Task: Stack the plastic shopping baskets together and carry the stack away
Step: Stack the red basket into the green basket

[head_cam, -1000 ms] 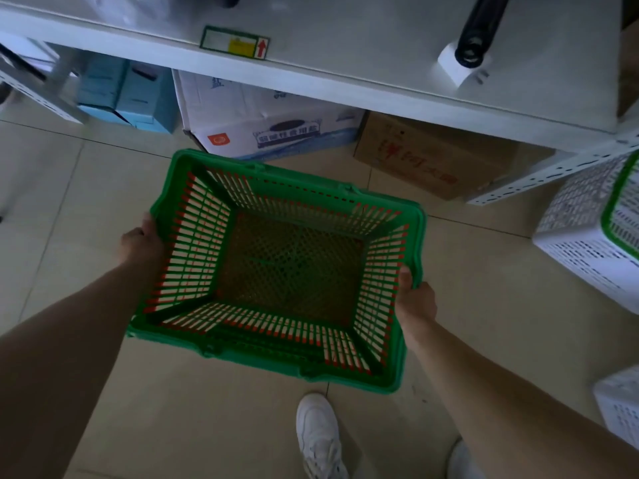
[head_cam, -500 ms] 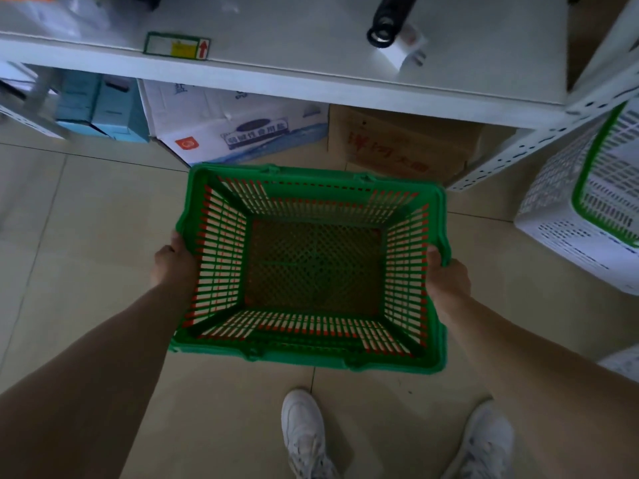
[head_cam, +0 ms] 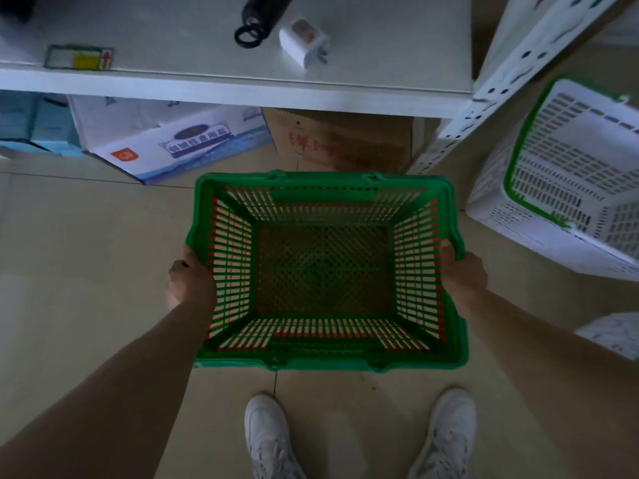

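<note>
Both hands hold a green basket (head_cam: 325, 271) above the tiled floor (head_cam: 86, 254), over the person's white shoes (head_cam: 269, 440).

The left hand (head_cam: 190, 281) is closed on the rim at 9 o'clock, the right hand (head_cam: 461, 267) at 3 o'clock. A white shelf (head_cam: 363, 63) with a black cylinder (head_cam: 262, 15) and a white plug (head_cam: 304, 41) stands at 12 o'clock, cardboard boxes (head_cam: 179, 140) beneath it. A white basket with green rim (head_cam: 567, 188) sits at 2 o'clock, beside the shelf's perforated post (head_cam: 484, 98).

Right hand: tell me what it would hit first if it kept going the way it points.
The right hand points forward along the green basket it grips; straight on, it would probably meet the white shelf post first, though depth is unclear.
</note>
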A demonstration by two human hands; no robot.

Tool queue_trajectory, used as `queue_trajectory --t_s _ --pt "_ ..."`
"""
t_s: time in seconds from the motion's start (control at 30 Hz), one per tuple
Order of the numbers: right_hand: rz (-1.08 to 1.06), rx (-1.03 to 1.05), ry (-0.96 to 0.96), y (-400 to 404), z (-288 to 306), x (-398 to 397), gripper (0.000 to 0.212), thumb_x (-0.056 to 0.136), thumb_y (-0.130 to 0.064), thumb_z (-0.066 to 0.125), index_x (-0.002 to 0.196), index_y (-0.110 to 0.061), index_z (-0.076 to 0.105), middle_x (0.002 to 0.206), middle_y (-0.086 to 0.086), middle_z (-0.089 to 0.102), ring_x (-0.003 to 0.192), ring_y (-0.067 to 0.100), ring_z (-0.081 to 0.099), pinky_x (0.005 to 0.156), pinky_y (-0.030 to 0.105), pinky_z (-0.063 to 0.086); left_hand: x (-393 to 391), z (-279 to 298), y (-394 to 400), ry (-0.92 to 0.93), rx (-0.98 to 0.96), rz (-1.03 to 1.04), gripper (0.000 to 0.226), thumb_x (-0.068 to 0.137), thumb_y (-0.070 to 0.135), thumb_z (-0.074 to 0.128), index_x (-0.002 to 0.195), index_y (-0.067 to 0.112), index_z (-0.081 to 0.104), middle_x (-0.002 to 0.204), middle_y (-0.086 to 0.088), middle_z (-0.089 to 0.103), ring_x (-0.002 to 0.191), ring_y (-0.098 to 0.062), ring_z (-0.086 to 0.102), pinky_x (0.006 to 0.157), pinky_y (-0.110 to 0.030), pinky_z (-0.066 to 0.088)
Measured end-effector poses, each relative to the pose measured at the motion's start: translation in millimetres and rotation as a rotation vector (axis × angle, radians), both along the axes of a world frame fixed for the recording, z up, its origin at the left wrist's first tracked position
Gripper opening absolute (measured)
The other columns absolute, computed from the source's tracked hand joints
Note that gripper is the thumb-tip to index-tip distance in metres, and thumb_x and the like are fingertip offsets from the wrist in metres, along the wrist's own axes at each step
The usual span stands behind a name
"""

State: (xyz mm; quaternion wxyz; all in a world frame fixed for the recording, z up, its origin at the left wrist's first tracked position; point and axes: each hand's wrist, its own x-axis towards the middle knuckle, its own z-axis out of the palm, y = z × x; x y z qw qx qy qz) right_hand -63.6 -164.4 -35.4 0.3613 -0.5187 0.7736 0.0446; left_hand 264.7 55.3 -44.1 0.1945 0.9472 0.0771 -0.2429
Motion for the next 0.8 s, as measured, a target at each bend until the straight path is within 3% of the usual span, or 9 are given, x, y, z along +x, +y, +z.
queue_trajectory --t_s 0.27,0.43,0.63,0.73,0.8 --pt "-0.065 0.029 -0.022 -19 1 -53 0.058 0.095 -0.059 0.035 0.095 -0.006 0.058 0.081 0.012 0.062 0.06 0.021 0.055 0.056 0.029 0.045 -43 -3 -30 -0.012 0.014 -0.073 0.074 0.104 0.056 0.018 0.122 0.001 0.063 0.12 -0.031 0.065 0.106 -0.047 0.064 0.096 -0.06 0.052" --pt "-0.062 0.029 -0.023 -21 -2 -70 0.064 0.093 -0.063 0.034 0.098 -0.004 0.06 0.09 0.016 0.065 0.074 0.03 0.063 0.072 0.039 0.055 -56 -1 -37 -0.037 0.059 -0.076 0.072 0.106 0.053 0.018 0.124 -0.001 0.062 0.12 -0.032 0.064 0.107 -0.048 0.063 0.096 -0.059 0.051" --pt "-0.073 0.093 -0.061 -27 2 -74 0.064 0.095 -0.06 0.035 0.113 -0.002 0.055 0.093 0.012 0.06 0.067 0.022 0.056 0.065 0.03 0.045 -66 19 -59 -0.236 -0.026 -0.109 0.047 0.107 0.031 0.036 0.141 0.002 0.05 0.147 -0.024 0.042 0.135 -0.04 0.04 0.11 -0.052 0.036" --pt "-0.065 0.002 -0.067 -30 12 -73 0.063 0.095 -0.057 0.037 0.13 -0.006 0.05 0.118 0.016 0.062 0.098 0.031 0.063 0.082 0.037 0.05 -86 31 -86 -0.353 -0.118 -0.273 0.043 0.105 0.028 0.044 0.137 0.0 0.052 0.145 -0.022 0.043 0.134 -0.04 0.041 0.106 -0.052 0.037" --pt "-0.03 -0.114 -0.041 -32 22 -74 0.058 0.097 -0.05 0.04 0.139 -0.009 0.044 0.135 0.014 0.054 0.119 0.032 0.055 0.096 0.04 0.044 -105 39 -110 -0.38 -0.165 -0.358 0.042 0.104 0.027 0.047 0.134 -0.002 0.054 0.14 -0.025 0.048 0.128 -0.042 0.047 0.103 -0.051 0.039"
